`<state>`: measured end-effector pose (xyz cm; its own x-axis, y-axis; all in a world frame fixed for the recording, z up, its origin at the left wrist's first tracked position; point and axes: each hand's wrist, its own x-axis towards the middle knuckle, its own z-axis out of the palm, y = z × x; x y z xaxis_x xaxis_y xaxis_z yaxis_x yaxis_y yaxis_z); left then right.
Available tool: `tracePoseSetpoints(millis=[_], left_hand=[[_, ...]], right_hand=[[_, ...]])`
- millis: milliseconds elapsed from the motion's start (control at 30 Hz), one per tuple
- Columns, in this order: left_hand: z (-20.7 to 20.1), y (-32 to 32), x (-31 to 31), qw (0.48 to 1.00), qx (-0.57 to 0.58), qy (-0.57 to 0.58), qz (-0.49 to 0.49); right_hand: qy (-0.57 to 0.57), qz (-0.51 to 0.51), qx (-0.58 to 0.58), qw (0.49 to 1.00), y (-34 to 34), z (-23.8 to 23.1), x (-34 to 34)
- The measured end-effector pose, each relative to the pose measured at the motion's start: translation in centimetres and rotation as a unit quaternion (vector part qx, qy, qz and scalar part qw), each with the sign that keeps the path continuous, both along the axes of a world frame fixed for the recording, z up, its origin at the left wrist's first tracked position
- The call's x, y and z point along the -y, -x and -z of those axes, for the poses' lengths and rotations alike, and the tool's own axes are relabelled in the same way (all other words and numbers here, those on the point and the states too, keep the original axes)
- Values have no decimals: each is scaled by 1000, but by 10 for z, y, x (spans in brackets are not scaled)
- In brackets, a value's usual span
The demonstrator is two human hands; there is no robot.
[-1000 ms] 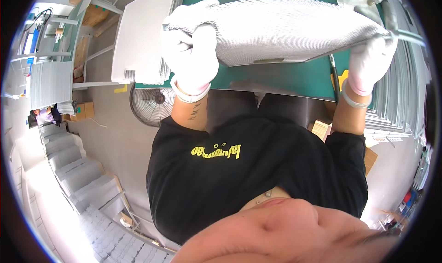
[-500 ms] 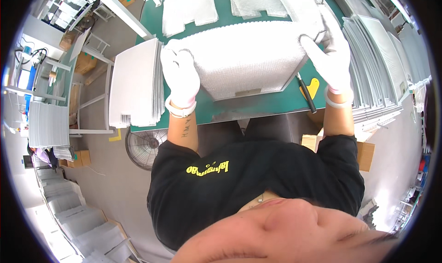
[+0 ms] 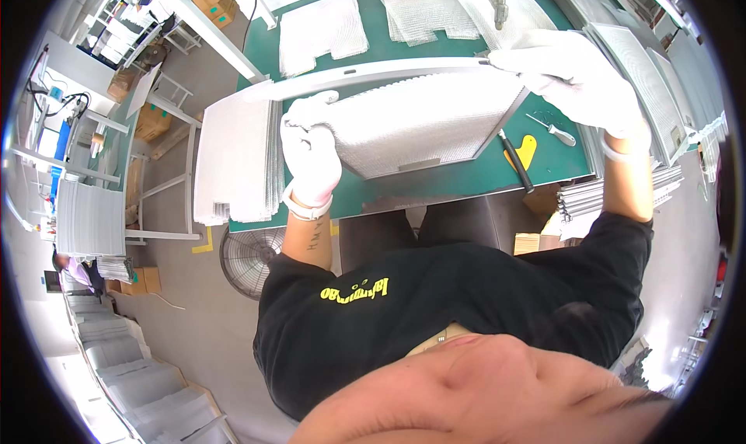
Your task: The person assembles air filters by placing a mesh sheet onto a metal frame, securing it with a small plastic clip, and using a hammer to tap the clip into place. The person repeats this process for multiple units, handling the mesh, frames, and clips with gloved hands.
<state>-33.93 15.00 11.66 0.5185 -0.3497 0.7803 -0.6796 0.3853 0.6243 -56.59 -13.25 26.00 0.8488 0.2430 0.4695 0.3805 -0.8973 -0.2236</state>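
A silvery mesh panel point(image 3: 423, 118) stands tilted over the green bench, with metal edging along its lower side and right side. My left hand point(image 3: 311, 145), in a white glove, is closed on the panel's upper left corner. A long pale metal frame strip point(image 3: 373, 73) lies across just above the panel's far edge, its left end reaching over a stack of white panels point(image 3: 233, 156). My gloved right hand point(image 3: 575, 75) pinches the strip's right end near the panel's upper right corner. Whether the strip touches the mesh edge, I cannot tell.
Right of the panel lie a black-handled tool point(image 3: 516, 161), a yellow scraper point(image 3: 528, 149) and a screwdriver point(image 3: 561, 135). Mesh sheets point(image 3: 322, 32) rest at the bench's far side, beneath a hanging tool point(image 3: 500, 10). Framed panels point(image 3: 633, 87) stand at right; a floor fan point(image 3: 252, 257) is below left.
My right hand has shifted right and now holds the frame strip, which has come across above the panel's far edge. The screwdriver has come into view. My left hand stays on the panel.
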Motion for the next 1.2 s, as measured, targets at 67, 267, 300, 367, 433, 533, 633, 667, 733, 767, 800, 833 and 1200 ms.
tracePoseSetpoints(millis=[67, 267, 300, 367, 433, 533, 633, 667, 733, 767, 800, 833, 1200], left_hand=[[-8, -1, -6, 997, 65, -49, 3], [-48, 11, -13, 991, -59, -58, 107], [-46, 11, -8, 994, -27, -46, 91], [-39, 6, -2, 997, 0, -31, 65], [-38, 6, -2, 996, -7, -49, 73], [-38, 17, 3, 997, -35, 18, 65], [-24, 16, 11, 993, 6, 92, -67], [-20, 14, 14, 985, 33, 109, -132], [-16, 16, 17, 983, -1, 166, -82], [-17, 18, 16, 979, -15, 157, -126], [-18, 21, 15, 974, -29, 148, -170], [-21, 25, 16, 971, -30, 157, -180], [-20, 16, 27, 946, 105, 70, -300]], right_hand=[[-23, -23, -22, 999, -1, -8, 0], [35, -48, -64, 996, -18, -27, -29], [107, -55, -59, 991, -22, -31, -32], [80, -62, -58, 993, -30, -28, -34], [52, -71, -96, 992, -36, -29, -36], [7, -90, -146, 985, -44, -27, -41], [8, -104, -96, 990, -53, -15, -48], [37, -97, -100, 990, -56, -19, -51], [52, -90, -109, 989, -61, -22, -56], [38, -90, -115, 988, -63, -23, -56], [24, -91, -121, 988, -66, -22, -57], [24, -83, -111, 990, -67, -21, -57], [26, -55, -83, 995, -64, -11, -59]])
